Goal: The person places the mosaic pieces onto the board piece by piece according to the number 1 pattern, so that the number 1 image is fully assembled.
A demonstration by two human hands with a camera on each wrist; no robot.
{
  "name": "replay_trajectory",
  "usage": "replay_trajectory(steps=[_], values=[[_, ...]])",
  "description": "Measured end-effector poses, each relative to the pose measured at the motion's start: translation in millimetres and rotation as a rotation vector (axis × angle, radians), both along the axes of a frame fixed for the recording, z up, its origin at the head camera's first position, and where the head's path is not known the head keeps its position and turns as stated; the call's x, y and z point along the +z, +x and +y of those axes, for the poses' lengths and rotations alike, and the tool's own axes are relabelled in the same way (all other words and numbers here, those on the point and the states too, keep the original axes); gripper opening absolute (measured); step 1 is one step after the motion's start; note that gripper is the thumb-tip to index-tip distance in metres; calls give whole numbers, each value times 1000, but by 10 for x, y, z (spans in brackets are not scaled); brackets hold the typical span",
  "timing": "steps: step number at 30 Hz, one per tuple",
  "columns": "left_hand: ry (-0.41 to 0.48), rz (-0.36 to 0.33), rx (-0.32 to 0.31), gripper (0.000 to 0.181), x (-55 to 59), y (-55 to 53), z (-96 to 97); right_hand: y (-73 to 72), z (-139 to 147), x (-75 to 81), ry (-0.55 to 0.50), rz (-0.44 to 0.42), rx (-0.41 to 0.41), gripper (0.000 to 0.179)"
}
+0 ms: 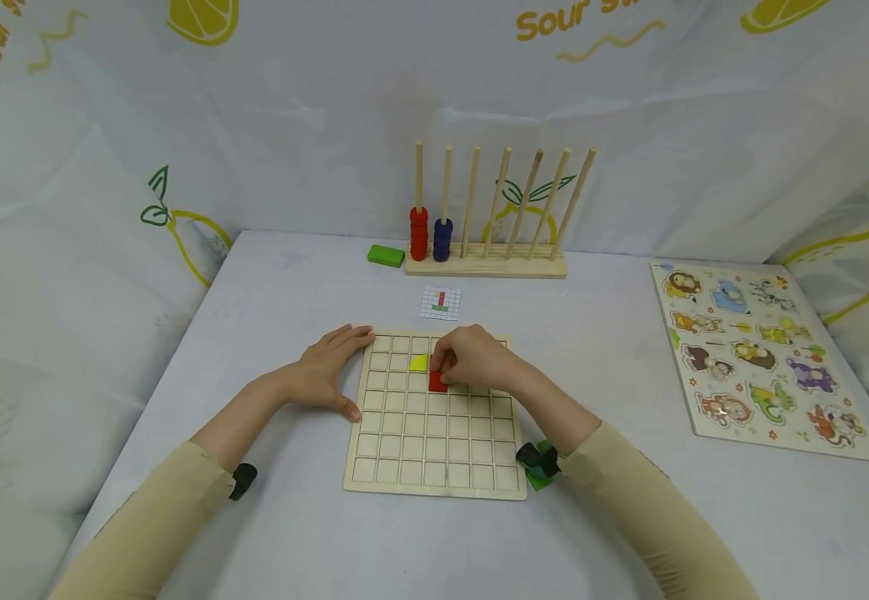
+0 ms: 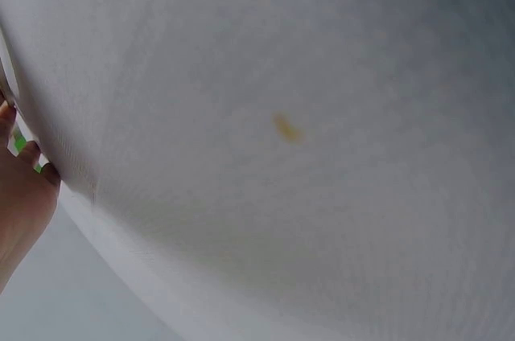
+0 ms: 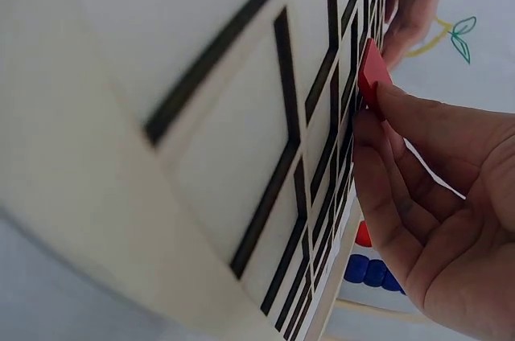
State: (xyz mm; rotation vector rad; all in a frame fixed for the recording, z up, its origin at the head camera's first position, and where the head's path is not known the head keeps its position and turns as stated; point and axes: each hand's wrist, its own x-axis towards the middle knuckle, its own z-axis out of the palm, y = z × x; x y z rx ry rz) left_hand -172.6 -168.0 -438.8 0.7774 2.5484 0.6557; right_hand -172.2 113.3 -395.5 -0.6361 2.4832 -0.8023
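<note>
**Soft light, some blur**

The head view is bright; the right hand (image 1: 471, 360) makes a soft shadow on the board (image 1: 414, 425). The left wrist view is dimmer, darkest at upper right. The right wrist view blurs the board's near edge.

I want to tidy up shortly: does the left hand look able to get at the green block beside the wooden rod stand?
Probably yes: the left hand rests at the left edge of the gridded board, gripping nothing, and nothing visible stands between it and the green block farther back.
</note>
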Motion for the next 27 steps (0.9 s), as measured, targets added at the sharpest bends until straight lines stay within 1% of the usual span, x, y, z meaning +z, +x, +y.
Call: replay_trajectory(steps=[13, 18, 27], values=[[12, -1, -3, 125, 12, 8, -3, 15, -2, -1, 3, 71, 43, 9], [8, 4, -3, 125, 3, 3, -4, 15, -4, -2, 14, 97, 48, 9], [8, 9, -4, 125, -12, -2, -13, 17, -1, -5, 16, 79, 42, 13]])
